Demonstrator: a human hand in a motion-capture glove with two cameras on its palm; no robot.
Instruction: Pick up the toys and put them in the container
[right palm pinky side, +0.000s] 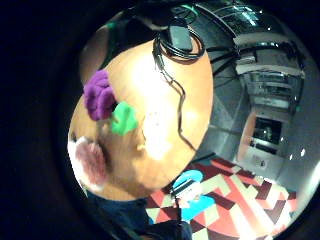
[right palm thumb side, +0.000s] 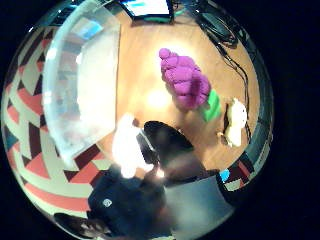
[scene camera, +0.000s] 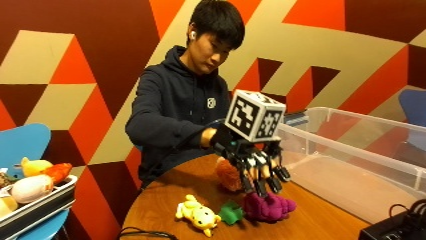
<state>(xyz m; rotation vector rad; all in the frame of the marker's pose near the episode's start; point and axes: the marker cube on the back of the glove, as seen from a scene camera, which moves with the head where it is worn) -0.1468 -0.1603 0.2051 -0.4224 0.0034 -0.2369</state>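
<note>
Grip (scene camera: 256, 167) hovered above the tabletop (scene camera: 166, 200), black-gloved fingers (scene camera: 266, 182) hanging straight and relaxed, nothing between them. Sat directly under those fingertips: purple grape toy (scene camera: 268, 207), close below but apparently not yet touched. Lay with its lumpy body running along the tabletop, green leaf end (scene camera: 231, 212) pointing away from the container (scene camera: 359, 150) toward the yellow toy (scene camera: 197, 214), which rested just beside the leaf. Stood behind the grip and nearer the person: orange toy (scene camera: 228, 175), partly hidden by the glove. Seen from the thumb-side palm camera as well: grape toy (right palm thumb side: 185, 82) ahead of the palm, green leaf (right palm thumb side: 212, 106) and pale yellow toy (right palm thumb side: 235, 122) beyond it, container wall (right palm thumb side: 82, 85) off to the other side. Judged the coming move a straight drop onto the grapes, closing across the short width rather than along the length, then a carry sideways over the clear wall. Bare hand not visibly involved.
</note>
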